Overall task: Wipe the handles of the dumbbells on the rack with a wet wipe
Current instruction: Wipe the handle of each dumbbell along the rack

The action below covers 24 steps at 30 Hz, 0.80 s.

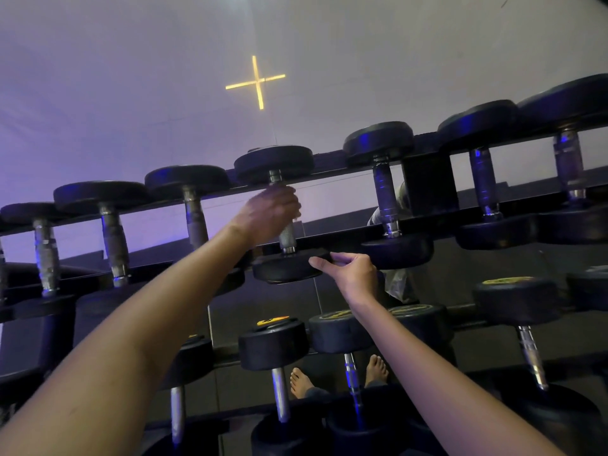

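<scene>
Black dumbbells with knurled metal handles lie in a row on the upper shelf of a black rack [424, 179]. My left hand [269, 213] is curled round the upper part of the handle [287, 235] of the middle dumbbell; the hand is blurred and a wet wipe cannot be made out in it. My right hand [350, 273] grips the edge of that dumbbell's near weight head [283, 269], thumb on top and fingers under the rim. Neighbouring handles stand bare: one to the left [194, 213] and one to the right [385, 200].
A lower shelf holds more dumbbells, with one head [273, 343] below my hands and another [519, 301] at the right. My bare feet [301, 381] show on the dark floor between them. A pale wall with a yellow cross [256, 82] rises behind the rack.
</scene>
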Each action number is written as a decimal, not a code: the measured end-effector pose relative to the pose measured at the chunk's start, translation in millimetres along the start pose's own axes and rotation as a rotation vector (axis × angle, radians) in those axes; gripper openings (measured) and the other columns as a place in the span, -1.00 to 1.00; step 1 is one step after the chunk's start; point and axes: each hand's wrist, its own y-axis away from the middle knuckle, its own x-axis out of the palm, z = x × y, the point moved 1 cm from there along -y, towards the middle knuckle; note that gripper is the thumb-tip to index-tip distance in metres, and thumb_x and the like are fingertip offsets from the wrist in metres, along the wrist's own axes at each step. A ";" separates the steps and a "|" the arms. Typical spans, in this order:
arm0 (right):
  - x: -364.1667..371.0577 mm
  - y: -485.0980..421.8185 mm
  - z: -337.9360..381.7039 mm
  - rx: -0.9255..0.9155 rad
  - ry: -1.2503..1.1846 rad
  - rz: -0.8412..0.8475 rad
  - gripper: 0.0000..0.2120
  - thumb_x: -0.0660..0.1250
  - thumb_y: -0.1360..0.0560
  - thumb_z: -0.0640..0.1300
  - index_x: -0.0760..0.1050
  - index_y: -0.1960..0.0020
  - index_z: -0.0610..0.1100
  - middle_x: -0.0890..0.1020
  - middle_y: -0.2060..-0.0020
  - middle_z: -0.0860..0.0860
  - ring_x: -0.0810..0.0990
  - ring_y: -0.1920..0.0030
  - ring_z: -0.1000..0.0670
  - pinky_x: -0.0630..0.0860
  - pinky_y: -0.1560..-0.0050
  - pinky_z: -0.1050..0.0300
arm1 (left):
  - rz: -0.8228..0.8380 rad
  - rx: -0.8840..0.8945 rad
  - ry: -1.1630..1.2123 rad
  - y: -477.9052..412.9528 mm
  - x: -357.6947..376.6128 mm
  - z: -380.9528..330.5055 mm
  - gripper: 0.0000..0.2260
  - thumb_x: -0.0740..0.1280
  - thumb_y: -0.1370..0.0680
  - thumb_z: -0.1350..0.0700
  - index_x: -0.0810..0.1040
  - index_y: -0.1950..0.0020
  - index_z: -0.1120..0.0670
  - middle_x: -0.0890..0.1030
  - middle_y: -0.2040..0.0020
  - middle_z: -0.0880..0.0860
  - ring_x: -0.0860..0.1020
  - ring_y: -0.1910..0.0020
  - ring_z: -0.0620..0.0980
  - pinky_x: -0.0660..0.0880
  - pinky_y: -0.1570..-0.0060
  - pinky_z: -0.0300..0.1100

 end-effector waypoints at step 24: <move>0.3 2.2 1.4 -0.004 -0.015 -0.003 -0.40 0.56 -0.24 0.09 0.56 -0.19 -0.17 0.63 -0.06 -0.04 0.51 0.06 0.07 0.35 0.09 0.26 | 0.026 -0.187 0.206 30.1 1.6 -11.2 -0.62 0.35 -0.48 0.34 0.52 -0.29 0.17 0.50 -0.32 0.12 0.38 -0.38 0.15 0.30 -0.37 0.04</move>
